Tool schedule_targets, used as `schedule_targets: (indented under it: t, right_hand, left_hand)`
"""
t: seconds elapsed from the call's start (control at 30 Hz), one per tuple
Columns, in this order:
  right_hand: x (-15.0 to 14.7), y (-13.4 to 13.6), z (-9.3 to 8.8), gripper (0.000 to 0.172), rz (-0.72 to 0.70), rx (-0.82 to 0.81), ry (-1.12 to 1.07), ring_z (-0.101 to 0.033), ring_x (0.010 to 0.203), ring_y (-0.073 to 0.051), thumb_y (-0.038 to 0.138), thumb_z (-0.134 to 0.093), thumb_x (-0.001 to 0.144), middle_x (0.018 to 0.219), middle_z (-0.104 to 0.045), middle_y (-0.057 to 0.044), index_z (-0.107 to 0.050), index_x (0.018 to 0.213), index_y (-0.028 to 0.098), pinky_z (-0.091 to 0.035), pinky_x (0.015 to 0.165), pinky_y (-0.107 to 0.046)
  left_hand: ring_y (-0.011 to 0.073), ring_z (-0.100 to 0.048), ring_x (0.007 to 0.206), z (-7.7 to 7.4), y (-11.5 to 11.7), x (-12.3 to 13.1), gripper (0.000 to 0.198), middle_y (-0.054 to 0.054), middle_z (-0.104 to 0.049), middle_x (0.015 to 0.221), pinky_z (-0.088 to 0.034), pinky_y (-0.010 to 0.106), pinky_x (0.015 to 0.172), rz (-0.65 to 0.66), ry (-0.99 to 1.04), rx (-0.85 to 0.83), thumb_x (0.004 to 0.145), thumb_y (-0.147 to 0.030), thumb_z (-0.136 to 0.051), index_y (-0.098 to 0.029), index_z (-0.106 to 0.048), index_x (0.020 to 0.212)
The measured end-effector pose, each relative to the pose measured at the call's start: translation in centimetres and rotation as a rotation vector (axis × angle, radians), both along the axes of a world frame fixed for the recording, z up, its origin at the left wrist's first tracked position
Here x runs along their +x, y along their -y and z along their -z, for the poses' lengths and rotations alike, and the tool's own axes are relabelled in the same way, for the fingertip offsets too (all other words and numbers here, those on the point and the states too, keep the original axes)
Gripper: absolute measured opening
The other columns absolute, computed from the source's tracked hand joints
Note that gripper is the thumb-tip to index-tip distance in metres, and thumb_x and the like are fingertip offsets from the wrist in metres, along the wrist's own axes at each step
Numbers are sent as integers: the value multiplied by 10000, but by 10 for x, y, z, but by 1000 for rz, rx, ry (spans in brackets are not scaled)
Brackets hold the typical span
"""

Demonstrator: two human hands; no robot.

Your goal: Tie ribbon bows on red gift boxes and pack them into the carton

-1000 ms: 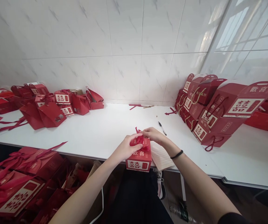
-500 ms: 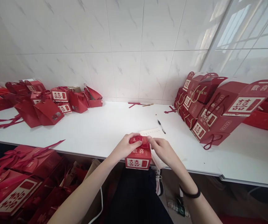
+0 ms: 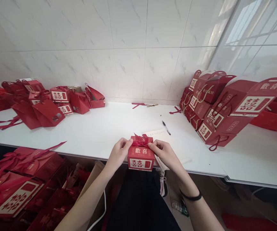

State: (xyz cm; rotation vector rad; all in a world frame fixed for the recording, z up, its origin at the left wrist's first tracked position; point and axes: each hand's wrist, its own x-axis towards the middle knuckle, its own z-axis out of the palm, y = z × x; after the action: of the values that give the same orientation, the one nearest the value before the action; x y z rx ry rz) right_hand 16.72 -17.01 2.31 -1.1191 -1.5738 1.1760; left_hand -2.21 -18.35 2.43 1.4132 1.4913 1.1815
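A small red gift box (image 3: 140,156) with white and gold characters sits at the table's front edge, directly before me. Across its top lies a red ribbon (image 3: 141,140) tied in a bow. My left hand (image 3: 119,150) pinches the ribbon at the bow's left side. On the other side, my right hand (image 3: 163,152) has thumb and forefinger closed on the ribbon's right part. The fingertips hide the exact bits of ribbon held. Behind the box a sheet of paper (image 3: 156,132) is partly covered.
A black pen (image 3: 166,127) lies past the paper on the white table (image 3: 92,134). Stacked red gift boxes (image 3: 225,109) stand at right. More boxes and folded red cartons (image 3: 42,114) are at back left. Ribboned boxes (image 3: 15,189) are piled below at left.
My left hand has moved left off the box's top to the bow's side, so the bow now shows. My right hand has shifted slightly; the box has moved a little.
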Motion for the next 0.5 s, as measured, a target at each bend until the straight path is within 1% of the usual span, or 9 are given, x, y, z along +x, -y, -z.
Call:
schedule_targets:
  t: [0.07, 0.2, 0.27, 0.4, 0.5]
  right_hand:
    - [0, -1, -1, 415, -9, -14, -10, -462, 587, -142, 573, -558, 725, 613, -512, 1, -446, 600, 193, -356, 566, -257]
    - [0, -2, 0, 414, -30, -21, -40, -454, 576, -134, 566, -575, 717, 604, -507, 7, -442, 597, 193, -348, 557, -253]
    - [0, -3, 0, 413, -25, -18, -51, -455, 580, -134, 565, -582, 714, 606, -506, 8, -447, 601, 192, -350, 558, -252]
    - [0, -3, 0, 432, -4, -41, -72, -461, 584, -138, 599, -595, 683, 618, -516, 5, -459, 618, 193, -358, 561, -256]
    - [-1, -2, 0, 463, -7, -59, -105, -451, 580, -135, 628, -605, 656, 617, -509, 5, -456, 605, 193, -355, 563, -257]
  left_hand:
    - [124, -456, 593, -2, 0, 0, 443, -40, -438, 591, -356, 237, 585, 47, -7, -10, 770, -598, -476, -196, -391, 603]
    - [114, -441, 565, -8, -1, 2, 436, -47, -436, 565, -336, 225, 554, 58, 4, 17, 774, -566, -484, -196, -365, 577]
    - [115, -447, 570, -10, -1, 4, 421, -43, -451, 570, -342, 226, 558, 79, -10, 24, 780, -548, -486, -193, -384, 577]
    - [127, -485, 618, -12, 1, 6, 355, -29, -514, 626, -362, 229, 581, 108, 3, 19, 785, -497, -509, -184, -479, 621]
    - [119, -474, 605, -10, 2, 8, 332, -40, -502, 621, -356, 220, 564, 95, 51, 33, 793, -464, -511, -189, -451, 617]
